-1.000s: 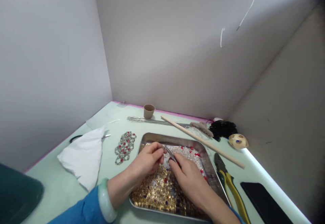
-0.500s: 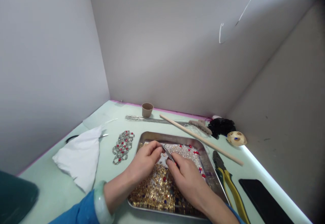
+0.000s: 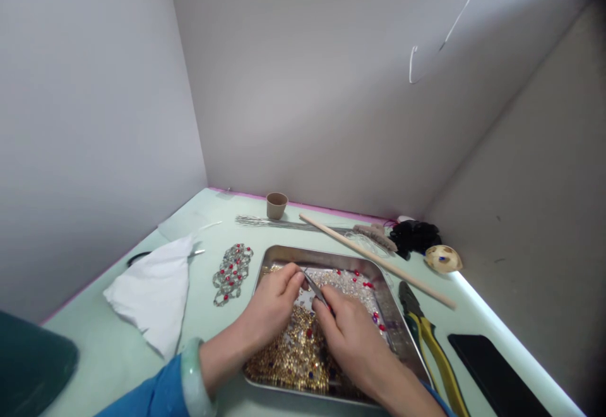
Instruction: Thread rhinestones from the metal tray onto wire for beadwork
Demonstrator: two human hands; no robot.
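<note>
Over a metal tray [image 3: 407, 335] of beads, my left hand [image 3: 277, 294] is closed in a pinch; whatever sits between its fingertips is too small to make out. My right hand [image 3: 353, 335] is wrapped round a pair of small pliers [image 3: 314, 286], whose jaws point up and left to the left fingertips. Gold beads [image 3: 291, 360] fill the near left of the tray. Clear beads [image 3: 348, 284] with some red ones lie at its far right. Left of the tray rests a wire piece with red beads [image 3: 231, 273].
A white cloth [image 3: 156, 294] partly covers scissors on the left. Behind the tray are a brown cup [image 3: 276, 205], thin wires [image 3: 265, 221] and a wooden stick [image 3: 379, 260]. To the right lie yellow-handled pliers [image 3: 438, 360], a black phone-like slab [image 3: 495, 373] and a shell-like dish [image 3: 442, 259].
The whole view has shifted slightly, so everything on the table sits a little further right. Both hands keep nearly the same pose, with the pliers still at the left fingertips.
</note>
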